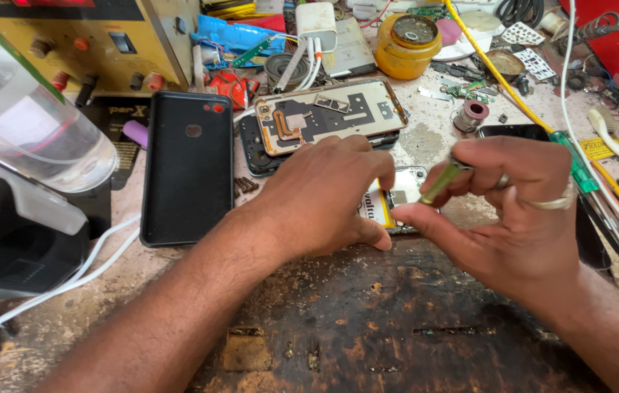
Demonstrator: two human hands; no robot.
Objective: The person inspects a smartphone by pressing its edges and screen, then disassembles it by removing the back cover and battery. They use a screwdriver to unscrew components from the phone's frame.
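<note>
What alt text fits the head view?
Left hand presses down an opened phone on a worn workbench while the right hand holds a small screwdriver over it. A black phone case lies left.

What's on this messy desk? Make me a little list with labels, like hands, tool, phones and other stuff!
Left hand: pressing flat on an opened phone
Right hand: pinching a small screwdriver over that phone
Phone frame: gold, behind the left hand, insides showing
Phone case: black, lying flat to the left
Screws: small pile beside the case
Tin: yellow, round, at the back
Bench: worn, dark and scorched in front
</note>
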